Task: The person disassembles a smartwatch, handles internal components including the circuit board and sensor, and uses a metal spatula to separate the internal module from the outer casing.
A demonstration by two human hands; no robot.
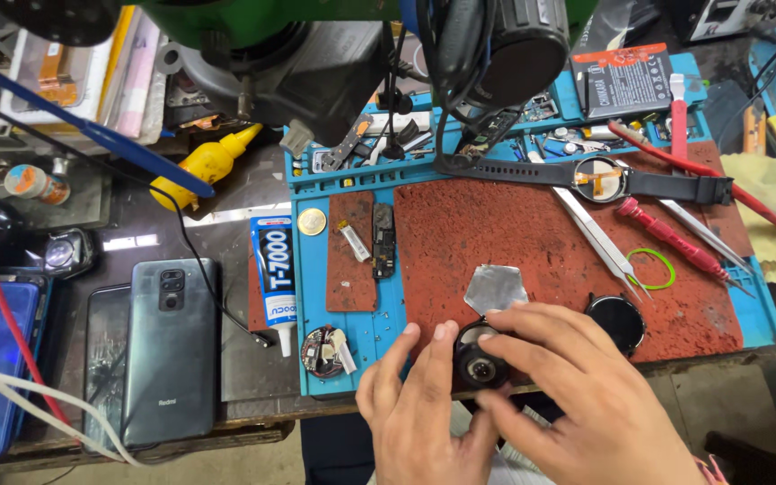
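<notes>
Both hands, left hand point(415, 409) and right hand point(577, 395), curl fingers round a round watch body point(478, 364), seemingly pinching it.

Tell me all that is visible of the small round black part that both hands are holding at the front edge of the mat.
The round black part looks like the back shell of a watch: a dark, probably plastic ring around a paler centre with small sensor dots. It lies roughly flat at the front edge of the red mat, its centre turned up to the camera. The left hand pinches its left side and the right hand covers its right side and top rim, so part of the outline is hidden. A grey pentagon sheet lies just behind it.
</notes>
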